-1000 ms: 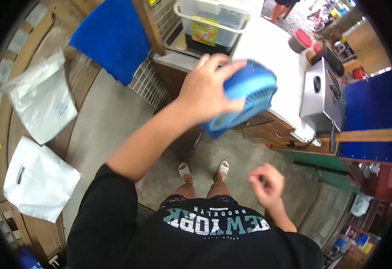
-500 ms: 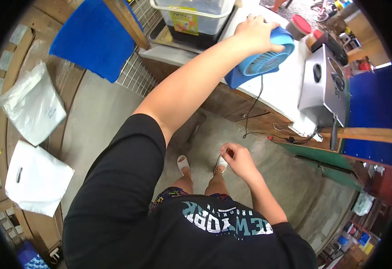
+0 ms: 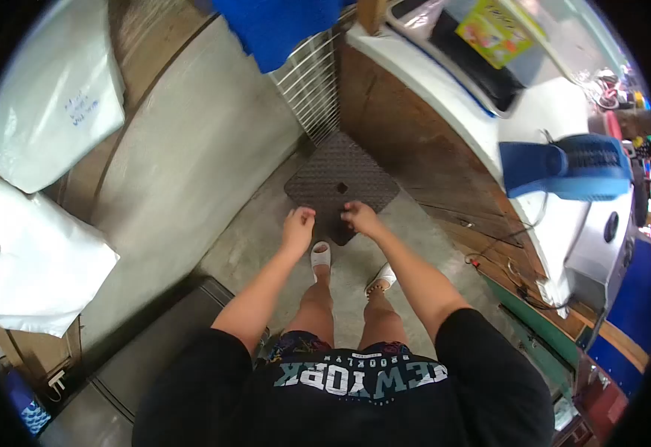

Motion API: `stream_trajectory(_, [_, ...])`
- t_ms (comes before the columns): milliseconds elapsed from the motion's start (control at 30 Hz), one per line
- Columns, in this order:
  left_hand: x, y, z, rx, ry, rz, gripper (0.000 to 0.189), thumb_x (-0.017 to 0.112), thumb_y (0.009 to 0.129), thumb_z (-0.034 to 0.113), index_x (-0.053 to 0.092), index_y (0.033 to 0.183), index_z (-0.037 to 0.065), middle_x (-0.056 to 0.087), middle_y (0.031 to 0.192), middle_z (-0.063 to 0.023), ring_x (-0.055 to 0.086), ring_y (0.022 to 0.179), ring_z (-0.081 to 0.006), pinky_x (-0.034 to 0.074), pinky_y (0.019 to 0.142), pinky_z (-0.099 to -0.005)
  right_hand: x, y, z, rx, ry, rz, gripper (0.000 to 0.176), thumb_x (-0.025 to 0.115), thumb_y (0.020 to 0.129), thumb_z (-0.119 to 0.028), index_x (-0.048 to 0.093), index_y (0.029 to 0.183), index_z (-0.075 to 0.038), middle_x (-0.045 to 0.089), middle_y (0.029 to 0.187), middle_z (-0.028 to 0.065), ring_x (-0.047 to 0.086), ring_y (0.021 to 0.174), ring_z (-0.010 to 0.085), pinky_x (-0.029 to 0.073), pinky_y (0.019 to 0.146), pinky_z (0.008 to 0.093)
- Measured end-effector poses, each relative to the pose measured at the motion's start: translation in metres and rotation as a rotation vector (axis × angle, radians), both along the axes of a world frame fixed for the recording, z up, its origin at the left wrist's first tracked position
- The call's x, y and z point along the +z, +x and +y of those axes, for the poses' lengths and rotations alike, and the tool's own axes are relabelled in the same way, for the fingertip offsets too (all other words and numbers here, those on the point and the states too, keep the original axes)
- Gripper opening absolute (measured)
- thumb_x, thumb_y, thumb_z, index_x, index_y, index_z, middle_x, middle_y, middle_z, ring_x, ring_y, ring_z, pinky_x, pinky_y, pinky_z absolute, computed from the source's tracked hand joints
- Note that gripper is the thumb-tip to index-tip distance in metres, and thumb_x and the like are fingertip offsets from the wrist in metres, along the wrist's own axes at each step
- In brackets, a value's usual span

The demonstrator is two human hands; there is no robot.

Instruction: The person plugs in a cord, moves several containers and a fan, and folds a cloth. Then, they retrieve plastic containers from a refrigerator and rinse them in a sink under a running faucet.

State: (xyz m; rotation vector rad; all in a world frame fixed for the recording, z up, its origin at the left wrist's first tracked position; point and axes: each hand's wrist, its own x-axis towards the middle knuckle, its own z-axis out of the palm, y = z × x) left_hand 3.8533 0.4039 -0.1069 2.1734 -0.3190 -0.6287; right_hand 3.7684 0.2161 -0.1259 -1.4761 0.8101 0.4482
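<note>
In the head view my left hand (image 3: 298,229) hovers over the near left side of a dark brown, textured stool top (image 3: 340,164) with a hole in its middle. Loosely bent, its fingers hold nothing. My right hand (image 3: 361,218) is over the stool's near right part, fingers curled a little apart and nothing visible in them. Whether either hand touches the stool cannot be made out. On the white counter at right stands the blue fan (image 3: 586,167), away from both hands.
A wooden-sided counter (image 3: 422,141) runs along the right, with a clear bin (image 3: 556,45) and a metal box (image 3: 597,253) on it. A cable (image 3: 500,246) hangs at its edge. White plastic bags (image 3: 42,261) lie at left, and a wire rack (image 3: 314,86) stands behind the stool.
My left hand has let go of the fan and come down over the stool. My right hand has moved in beside it. The view has turned toward the stool.
</note>
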Motion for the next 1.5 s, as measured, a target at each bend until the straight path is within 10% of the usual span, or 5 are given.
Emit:
stream_trajectory(467, [-0.073,0.095,0.032,0.122,-0.037,-0.065,0.023,0.053,0.089,0.025,0.061,0.098,0.006,0.058,0.102,-0.0154,0.054,0.099,-0.0345,0.043,0.087,-0.0398,-0.061,0.076,0.031,-0.45,0.155,0.188,0.043,0.062,0.087,-0.023,0.043,0.113,0.005,0.064,0.072,0.009,0.062,0.056,0.0144,0.039,0.043,0.0216])
stream_trajectory(667, [-0.132,0.143,-0.029,-0.252,0.132,0.536,0.06,0.041,0.093,0.049,0.046,0.129,0.002,0.046,0.132,-0.0204,0.042,0.124,-0.0349,0.034,0.1,-0.0402,-0.011,0.021,0.033,-0.577,0.303,0.056,0.04,0.062,0.088,-0.023,0.037,0.111,-0.001,0.064,0.069,0.0078,0.062,0.055,0.0119,0.034,0.039,0.0205])
stream_trajectory(800, [-0.14,0.126,-0.067,-0.016,-0.014,1.023,0.067,0.043,0.091,0.053,0.047,0.129,-0.003,0.051,0.129,-0.0183,0.047,0.118,-0.0304,0.034,0.1,-0.0379,0.02,-0.009,0.036,-0.543,0.392,-0.006,0.061,0.062,0.088,-0.02,0.021,0.125,0.007,0.064,0.068,0.0107,0.062,0.052,0.0147,0.035,0.038,0.0194])
stream_trajectory(1333, [-0.059,0.074,-0.098,-0.055,-0.063,0.949,0.06,0.038,0.095,0.048,0.049,0.126,-0.003,0.053,0.126,-0.0154,0.049,0.115,-0.0263,0.035,0.098,-0.0364,0.073,-0.038,0.024,-0.735,0.487,0.237,0.069,0.057,0.09,-0.018,0.015,0.139,0.008,0.064,0.076,0.0199,0.066,0.062,0.025,0.054,0.052,0.0306])
stream_trajectory(1500, [-0.093,0.035,-0.09,-0.162,-0.157,0.855,0.062,0.035,0.096,0.047,0.049,0.124,-0.006,0.053,0.126,-0.0172,0.05,0.115,-0.0284,0.037,0.096,-0.0361,0.099,-0.035,0.009,0.317,-0.598,0.082,0.055,0.068,0.077,-0.026,0.051,0.12,0.005,0.061,0.104,0.015,0.061,0.095,0.0278,0.049,0.081,0.0445])
